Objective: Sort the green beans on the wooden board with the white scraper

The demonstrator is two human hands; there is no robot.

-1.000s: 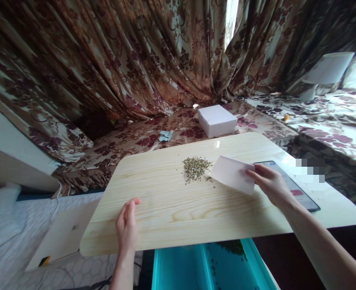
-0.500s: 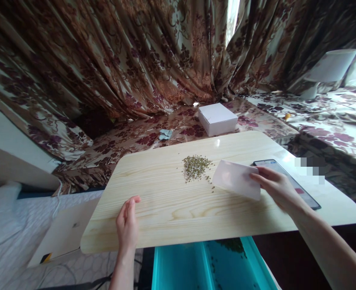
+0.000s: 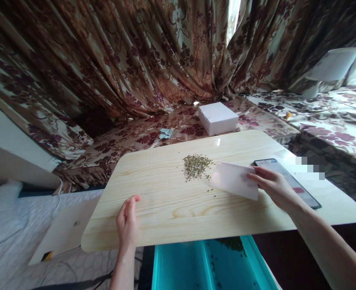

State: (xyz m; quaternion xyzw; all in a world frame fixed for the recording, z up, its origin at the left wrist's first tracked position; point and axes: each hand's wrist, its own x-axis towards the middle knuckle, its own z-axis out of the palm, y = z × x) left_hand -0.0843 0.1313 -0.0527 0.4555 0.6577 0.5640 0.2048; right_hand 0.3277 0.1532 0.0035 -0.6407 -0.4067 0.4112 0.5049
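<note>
My right hand (image 3: 273, 186) pinches a thin white card (image 3: 234, 181) between thumb and fingers at its right end. The card is tilted low over the tabletop, its left edge just beside a loose pile of small greenish-brown grains (image 3: 196, 167). A few stray grains lie below the pile, close to the card. My left hand (image 3: 127, 219) rests on its side at the near left part of the wooden table (image 3: 160, 217). Its fingers are loosely curved and hold nothing; some are hidden behind the thumb side.
A phone-like tablet (image 3: 289, 183) lies beneath and beyond my right wrist. Under the table's front edge stands a turquoise two-part bin (image 3: 178, 266), with green bits in its right compartment. Behind the table are a white box (image 3: 218, 119) and a grey-blue cloth (image 3: 165, 133).
The card has dipped toward me, then shifted slightly back left. A few grains near its left edge now lie nearer to me. My left hand stays put.
</note>
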